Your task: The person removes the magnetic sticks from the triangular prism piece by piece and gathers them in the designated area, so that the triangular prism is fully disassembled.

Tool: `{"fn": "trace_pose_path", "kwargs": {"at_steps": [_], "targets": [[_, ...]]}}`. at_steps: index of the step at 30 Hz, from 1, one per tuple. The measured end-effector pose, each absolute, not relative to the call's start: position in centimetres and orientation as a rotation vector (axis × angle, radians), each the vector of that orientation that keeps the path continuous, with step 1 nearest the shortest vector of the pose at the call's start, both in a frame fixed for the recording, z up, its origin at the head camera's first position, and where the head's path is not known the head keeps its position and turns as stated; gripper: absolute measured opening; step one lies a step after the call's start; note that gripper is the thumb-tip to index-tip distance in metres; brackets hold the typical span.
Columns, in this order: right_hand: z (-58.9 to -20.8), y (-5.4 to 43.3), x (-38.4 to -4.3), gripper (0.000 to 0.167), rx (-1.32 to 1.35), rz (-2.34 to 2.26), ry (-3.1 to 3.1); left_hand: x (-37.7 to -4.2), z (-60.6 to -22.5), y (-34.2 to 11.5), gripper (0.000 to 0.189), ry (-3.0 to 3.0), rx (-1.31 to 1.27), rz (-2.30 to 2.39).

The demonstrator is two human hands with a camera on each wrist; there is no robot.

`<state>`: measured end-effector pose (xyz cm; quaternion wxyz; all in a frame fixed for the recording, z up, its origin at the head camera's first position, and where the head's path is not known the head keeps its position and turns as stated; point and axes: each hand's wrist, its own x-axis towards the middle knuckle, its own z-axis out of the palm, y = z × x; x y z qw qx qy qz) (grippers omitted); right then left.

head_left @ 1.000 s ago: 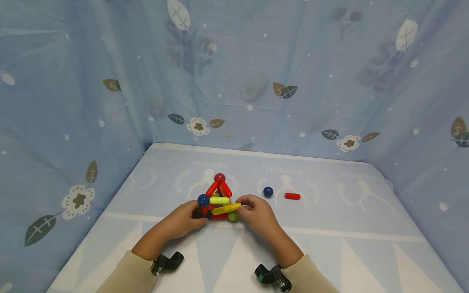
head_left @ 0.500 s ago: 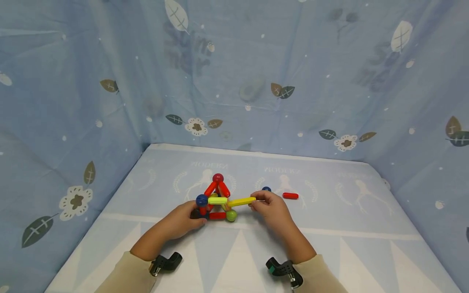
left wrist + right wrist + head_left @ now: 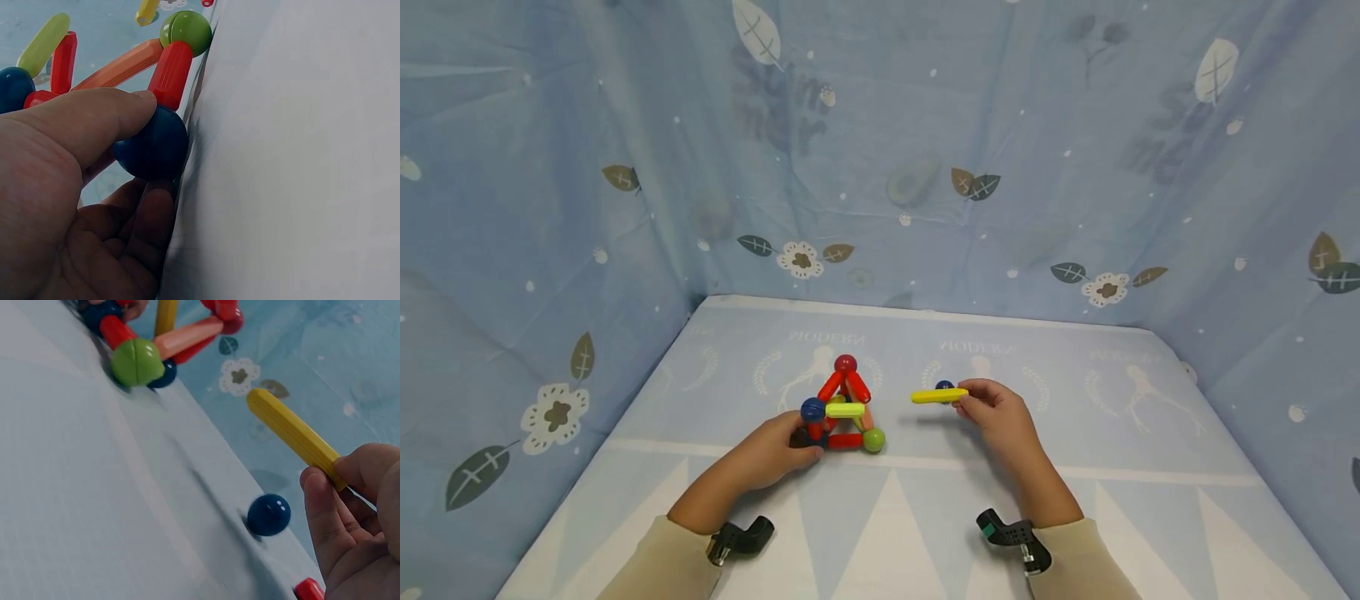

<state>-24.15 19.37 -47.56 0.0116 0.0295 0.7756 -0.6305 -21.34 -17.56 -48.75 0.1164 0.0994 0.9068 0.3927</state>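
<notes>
A structure of coloured rods and balls stands on the table, with a red ball point(image 3: 846, 363) at its top. My left hand point(image 3: 771, 452) pinches the dark blue ball point(image 3: 155, 145) at its lower left corner between thumb and fingers. A red rod point(image 3: 170, 75) joins that ball to a green ball point(image 3: 190, 32). Above the hand, a yellow-green rod point(image 3: 846, 410) sticks out sideways from another blue ball point(image 3: 813, 409). My right hand point(image 3: 1002, 413) pinches a yellow rod point(image 3: 294, 434) by one end, raised over the table and apart from the structure.
A loose blue ball point(image 3: 269, 514) lies on the table behind the yellow rod. Near the right hand is a loose red rod point(image 3: 309, 590), hidden in the head view. Patterned blue cloth point(image 3: 880, 167) hangs behind and beside the table.
My right hand has drawn the yellow rod away from the structure, to the right and slightly back, now in front of the loose blue ball. The left hand has kept its hold.
</notes>
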Motion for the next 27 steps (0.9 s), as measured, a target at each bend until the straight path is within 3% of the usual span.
{"fn": "trace_pose_path", "kwargs": {"at_steps": [18,27], "targets": [[-46.2,25.6,-24.4,0.046,0.345,-2.055,2.376,-21.2,-48.8,-17.6,0.043,2.639,0.302,1.168],[-46.4,28.9,-24.7,0.048,0.399,-2.069,2.405,-21.1,-48.7,-17.3,0.042,2.656,0.277,1.158]]}}
